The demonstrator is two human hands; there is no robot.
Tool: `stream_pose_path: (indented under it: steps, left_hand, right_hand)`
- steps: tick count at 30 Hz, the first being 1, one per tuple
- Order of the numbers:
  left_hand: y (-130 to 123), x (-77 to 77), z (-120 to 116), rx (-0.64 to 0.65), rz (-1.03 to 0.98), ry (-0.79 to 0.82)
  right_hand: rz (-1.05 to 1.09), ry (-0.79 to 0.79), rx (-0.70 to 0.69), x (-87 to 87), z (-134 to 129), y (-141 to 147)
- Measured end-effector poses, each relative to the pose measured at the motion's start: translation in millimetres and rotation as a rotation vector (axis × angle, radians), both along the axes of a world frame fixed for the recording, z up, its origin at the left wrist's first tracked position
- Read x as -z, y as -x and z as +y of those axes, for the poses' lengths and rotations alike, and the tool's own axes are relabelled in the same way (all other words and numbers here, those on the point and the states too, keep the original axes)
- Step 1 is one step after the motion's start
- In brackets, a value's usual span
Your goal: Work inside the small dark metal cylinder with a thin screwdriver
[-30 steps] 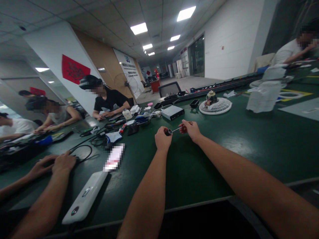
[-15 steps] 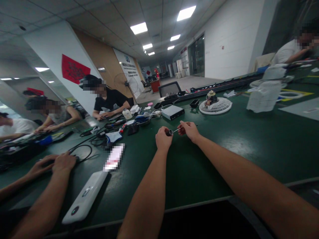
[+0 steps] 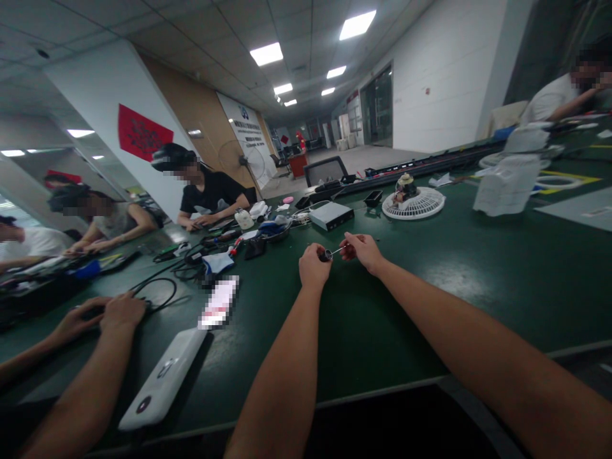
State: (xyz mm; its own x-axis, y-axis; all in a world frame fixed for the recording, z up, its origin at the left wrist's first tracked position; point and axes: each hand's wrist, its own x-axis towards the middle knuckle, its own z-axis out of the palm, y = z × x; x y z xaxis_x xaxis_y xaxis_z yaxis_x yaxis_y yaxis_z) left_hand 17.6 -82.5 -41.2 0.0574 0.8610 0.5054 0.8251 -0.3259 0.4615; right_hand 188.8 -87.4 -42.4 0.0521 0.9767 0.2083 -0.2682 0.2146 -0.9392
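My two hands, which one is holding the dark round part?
Your left hand: its fingers close on the dark round part. Your right hand instead grips a tool whose thin metal shaft points toward that part.

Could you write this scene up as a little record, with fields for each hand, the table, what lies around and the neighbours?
Left hand: holds a small dark round part
Right hand: grips a thin metal rod that points at the part; contact too small to tell
Table: green
Beyond the hands: flat pale box; round white grille
Left of the left arm: long white device, lying flat
Nearest neighbour: another person's hands, beside a looped black cable
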Motion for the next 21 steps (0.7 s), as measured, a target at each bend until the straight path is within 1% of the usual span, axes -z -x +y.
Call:
stream_pose_path:
  steps: [5, 7, 9, 12, 15, 18, 21]
  left_hand:
    - [0.1, 2.3, 1.4, 0.019, -0.005, -0.01]
    - [0.3, 3.3, 2.1, 0.024, -0.001, -0.001]
    - [0.5, 4.0, 2.7, 0.025, -0.001, 0.005]
    - [1.0, 4.6, 3.1, 0.028, -0.006, 0.004]
    - [1.1, 4.7, 2.9, 0.025, -0.003, -0.009]
    - [0.6, 4.2, 2.4, 0.027, 0.005, -0.013]
    - [0.0, 3.6, 1.8, 0.038, 0.008, 0.001]
  right_hand:
    - [-0.037, 0.027, 0.12, 2.2, 4.9, -2.0]
    - [-0.033, 0.025, 0.142, 0.8, 4.6, -2.3]
    - [-0.026, 0.015, 0.127, -1.4, 2.6, -2.0]
    - [-0.014, 0.004, 0.052, -3.9, -1.1, -0.7]
    - [-0.017, 0.022, 0.01, -3.1, -1.7, -0.1]
    - [-0.05, 0.055, 0.058, -0.2, 1.1, -1.2]
    - [-0.054, 0.054, 0.127, 1.6, 3.9, -2.8]
